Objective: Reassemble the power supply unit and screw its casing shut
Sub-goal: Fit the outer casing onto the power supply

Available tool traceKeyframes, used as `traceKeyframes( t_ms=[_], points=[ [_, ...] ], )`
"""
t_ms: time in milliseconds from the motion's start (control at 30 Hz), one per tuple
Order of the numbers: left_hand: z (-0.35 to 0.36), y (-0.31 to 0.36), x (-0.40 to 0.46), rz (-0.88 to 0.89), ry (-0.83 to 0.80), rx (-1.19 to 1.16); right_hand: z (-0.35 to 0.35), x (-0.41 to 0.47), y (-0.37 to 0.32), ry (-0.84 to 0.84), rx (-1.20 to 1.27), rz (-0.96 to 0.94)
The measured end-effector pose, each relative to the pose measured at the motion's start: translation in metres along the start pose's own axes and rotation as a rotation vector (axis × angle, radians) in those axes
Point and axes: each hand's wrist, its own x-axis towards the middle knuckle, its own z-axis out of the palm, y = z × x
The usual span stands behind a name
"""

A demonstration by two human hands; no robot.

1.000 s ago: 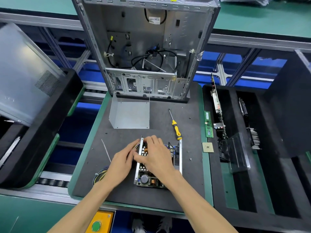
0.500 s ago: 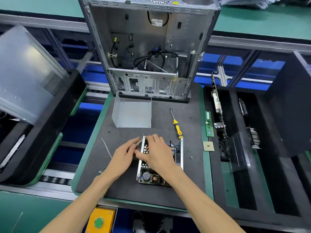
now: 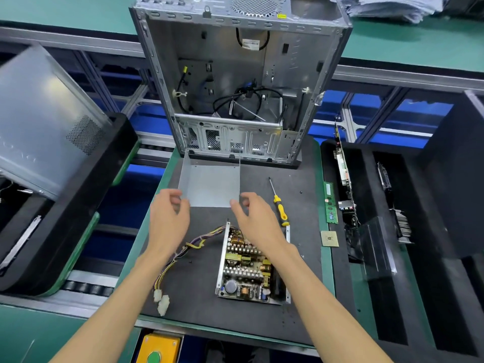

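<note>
The open power supply base [image 3: 246, 268] lies on the black mat with its circuit board bare. Its wire bundle [image 3: 183, 254] trails left to white connectors [image 3: 161, 301]. Beyond it stands the grey U-shaped metal cover [image 3: 212, 184], open side up. My left hand [image 3: 169, 218] hovers at the cover's near left corner with fingers spread. My right hand [image 3: 251, 218] hovers at its near right corner, also spread. Neither hand holds anything. A yellow-handled screwdriver [image 3: 280, 209] lies right of my right hand.
An empty PC case [image 3: 235, 82] stands at the back of the mat [image 3: 199, 297]. A RAM stick [image 3: 330, 203] and a CPU chip [image 3: 329, 238] lie on the green edge. Black foam trays with boards stand at right [image 3: 366, 231]; a grey side panel [image 3: 47, 121] leans at left.
Both hands have left the power supply base and moved away from me to the near corners of the metal cover. The wire bundle now lies in plain view.
</note>
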Motion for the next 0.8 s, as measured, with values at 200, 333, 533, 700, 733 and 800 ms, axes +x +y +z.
traceKeyframes(
  t_ms=[200, 333, 533, 700, 733, 800],
  points=[
    [0.004, 0.004, 0.034, -0.235, -0.087, -0.009, -0.002, 0.035, -0.003, 0.023, 0.08, 0.083],
    [0.019, 0.006, 0.047, -0.272, -0.165, -0.043, -0.001, 0.062, -0.009, -0.018, 0.06, 0.165],
    [0.026, -0.001, 0.049, -0.244, -0.009, 0.029, 0.005, 0.081, -0.011, 0.008, -0.051, 0.221],
    [0.013, 0.006, 0.041, -0.14, 0.024, 0.07, -0.003, 0.069, -0.009, 0.029, -0.043, 0.21],
    [0.009, 0.009, 0.038, -0.125, 0.014, 0.05, -0.006, 0.065, -0.009, 0.061, -0.033, 0.206],
    [0.003, 0.018, 0.032, -0.119, -0.022, -0.054, -0.012, 0.054, -0.009, 0.143, 0.034, 0.186]
  ],
)
